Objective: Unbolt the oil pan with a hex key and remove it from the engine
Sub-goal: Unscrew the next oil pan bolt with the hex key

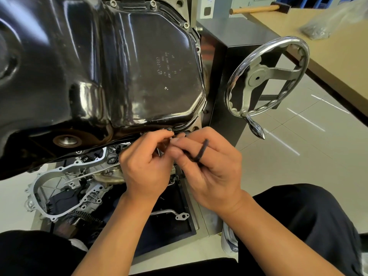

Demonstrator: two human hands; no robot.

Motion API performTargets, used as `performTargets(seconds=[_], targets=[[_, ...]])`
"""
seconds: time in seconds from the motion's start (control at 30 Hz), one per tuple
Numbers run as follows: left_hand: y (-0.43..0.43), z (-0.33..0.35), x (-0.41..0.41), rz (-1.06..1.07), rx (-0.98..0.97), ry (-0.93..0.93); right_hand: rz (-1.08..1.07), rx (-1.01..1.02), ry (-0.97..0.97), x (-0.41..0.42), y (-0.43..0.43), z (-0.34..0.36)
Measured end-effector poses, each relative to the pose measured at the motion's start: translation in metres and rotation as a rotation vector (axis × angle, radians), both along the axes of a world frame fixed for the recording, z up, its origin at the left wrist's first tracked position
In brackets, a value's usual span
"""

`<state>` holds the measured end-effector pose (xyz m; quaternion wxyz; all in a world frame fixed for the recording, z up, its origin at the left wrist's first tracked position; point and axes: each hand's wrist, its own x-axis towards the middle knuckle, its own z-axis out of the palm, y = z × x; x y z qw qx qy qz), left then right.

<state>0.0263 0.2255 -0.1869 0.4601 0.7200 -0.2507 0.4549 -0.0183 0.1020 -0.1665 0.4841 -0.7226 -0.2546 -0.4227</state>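
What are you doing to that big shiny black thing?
A person is working on bolts along the near edge of the black oil pan of an engine. The right hand holds a dark hex key, and the left hand pinches something small by the pan's rim, too hidden to name. Bolts still sit along the far edge, so the pan is still on. A metal handwheel stands to the right.

Oil pan point(123, 62): black metal, glossy, smooth, strong reflections. Hex key point(201, 151): dark, matt. Handwheel point(266, 76): chromed rim, polished; spokes dull cast grey. Engine cover point(65, 180): bare cast metal, matt, rough. Counter point(338, 56): tan, matt. Hammer handle point(253, 9): wood.
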Motion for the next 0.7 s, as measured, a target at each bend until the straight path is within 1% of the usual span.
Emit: performTargets(seconds=[0.07, 0.2, 0.37, 0.57, 0.7], targets=[[0.001, -0.001, 0.000, -0.028, 0.033, -0.019, 0.022, -0.036, 0.020, 0.001, 0.002, -0.001], [0.005, -0.002, 0.003, -0.162, 0.117, -0.039, 0.030, -0.086, 0.034, 0.003, 0.004, 0.000], [0.003, 0.005, 0.001, -0.048, 0.063, -0.005, -0.049, -0.049, -0.002, 0.000, 0.001, 0.003], [0.001, 0.011, -0.005, -0.029, 0.031, 0.041, -0.085, 0.005, -0.025, -0.002, 0.000, 0.003], [0.000, 0.009, -0.007, -0.017, 0.013, 0.081, -0.066, -0.012, -0.006, -0.002, 0.002, 0.004]])
